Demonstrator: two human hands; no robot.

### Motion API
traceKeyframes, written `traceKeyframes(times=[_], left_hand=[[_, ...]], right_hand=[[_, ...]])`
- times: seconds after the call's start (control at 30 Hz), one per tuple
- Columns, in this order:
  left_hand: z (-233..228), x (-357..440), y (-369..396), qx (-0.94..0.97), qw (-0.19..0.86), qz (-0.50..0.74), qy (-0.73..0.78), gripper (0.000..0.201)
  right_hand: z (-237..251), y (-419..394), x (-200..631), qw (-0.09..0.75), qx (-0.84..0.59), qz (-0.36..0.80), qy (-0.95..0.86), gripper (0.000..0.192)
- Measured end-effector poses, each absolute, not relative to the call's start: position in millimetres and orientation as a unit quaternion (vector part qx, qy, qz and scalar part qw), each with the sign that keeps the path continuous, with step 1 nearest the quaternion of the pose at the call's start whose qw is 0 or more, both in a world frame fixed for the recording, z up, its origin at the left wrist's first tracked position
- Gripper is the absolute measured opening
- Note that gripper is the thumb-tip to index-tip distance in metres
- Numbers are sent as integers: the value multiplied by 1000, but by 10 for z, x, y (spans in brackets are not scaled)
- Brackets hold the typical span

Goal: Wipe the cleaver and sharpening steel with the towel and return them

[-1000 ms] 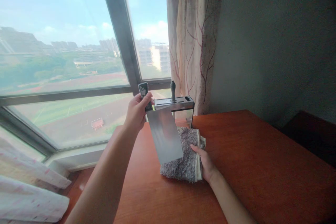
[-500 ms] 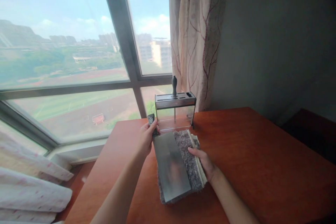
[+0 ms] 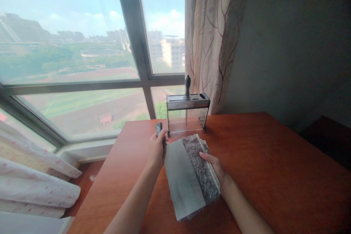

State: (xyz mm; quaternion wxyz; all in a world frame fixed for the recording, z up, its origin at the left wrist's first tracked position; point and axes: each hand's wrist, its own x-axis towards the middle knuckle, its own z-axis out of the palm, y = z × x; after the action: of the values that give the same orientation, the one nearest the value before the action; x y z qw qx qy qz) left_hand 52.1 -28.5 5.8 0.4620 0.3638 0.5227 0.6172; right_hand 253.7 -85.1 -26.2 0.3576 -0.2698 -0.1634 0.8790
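— Looking down through the head camera, what did you have in the hands?

— My left hand (image 3: 157, 149) was closed around the dark handle of a cleaver (image 3: 183, 179). The blade lay flat on a folded grey towel (image 3: 201, 170), with its long axis running from the handle at my left hand toward me and slightly right.

— And the other hand?

— My right hand (image 3: 215, 166) rested on the towel's right edge with its fingers spread, pinning it to the counter (image 3: 268, 161), gripping nothing. The blade sat between the two hands, just left of the right fingertips; the left hand was the nearer, being on the handle itself.

— Anything beyond?

— A clear knife block (image 3: 187, 114) stood past both hands by the window, one dark handle poking from its top.
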Motion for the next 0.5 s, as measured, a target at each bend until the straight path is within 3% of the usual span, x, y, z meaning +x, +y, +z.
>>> traceKeyframes(times=[0.5], left_hand=[[97,449,-306,316,507,619,510,28]], right_hand=[[-213,-819,2518,396,-299,849,-185,34]])
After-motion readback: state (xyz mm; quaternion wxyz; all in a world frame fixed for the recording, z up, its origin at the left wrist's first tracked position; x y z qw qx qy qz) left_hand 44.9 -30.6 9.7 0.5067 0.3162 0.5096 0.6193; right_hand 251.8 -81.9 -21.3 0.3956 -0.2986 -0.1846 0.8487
